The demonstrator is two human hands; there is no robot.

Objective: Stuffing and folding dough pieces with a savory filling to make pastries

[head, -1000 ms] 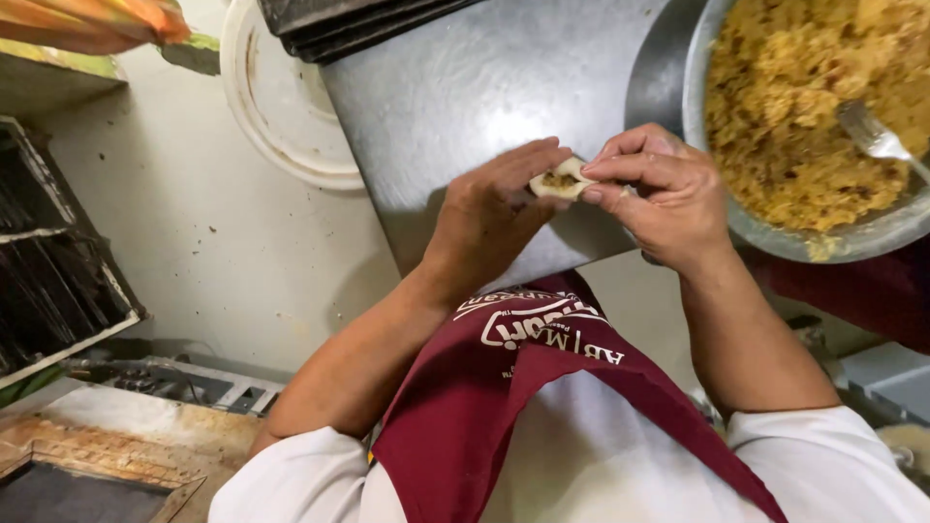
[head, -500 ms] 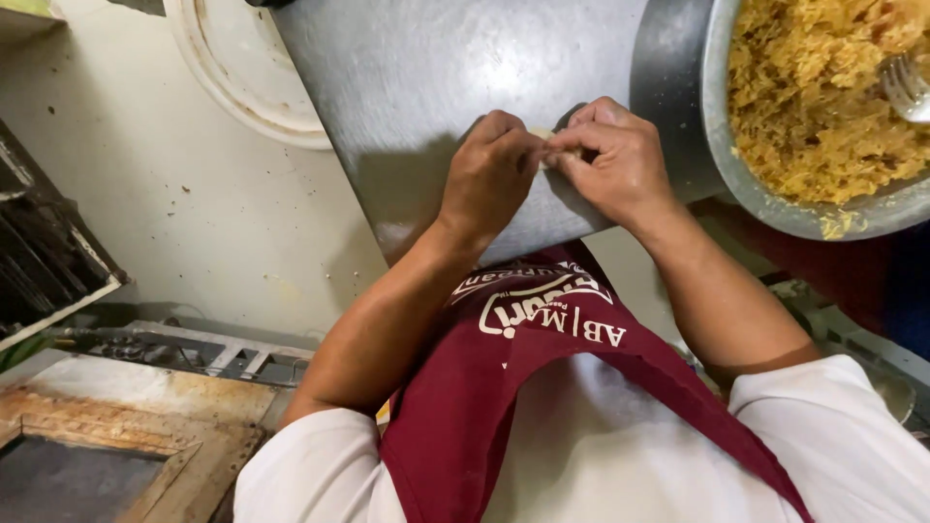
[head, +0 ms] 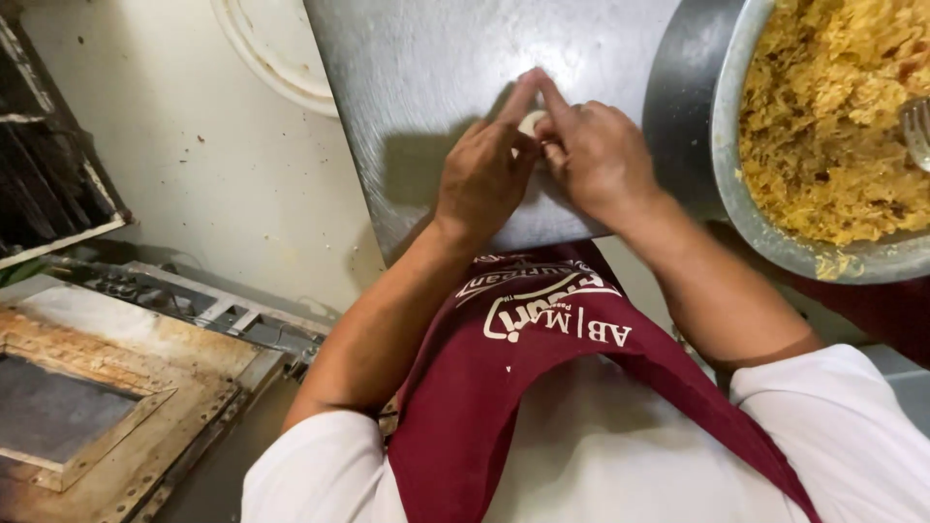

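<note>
Fingers of the left hand (head: 481,181) and right hand (head: 599,162) meet, pinched together around a small pale piece of dough (head: 531,122) held just above the steel table (head: 426,87), near its front edge. Only a sliver of the dough shows between the fingertips. A metal bowl (head: 722,194) of shredded yellow filling (head: 823,116) stands just beside the right hand. Risk: an uneven pinch may leave the seam open, letting filling escape; too hard a squeeze may tear the dough.
</note>
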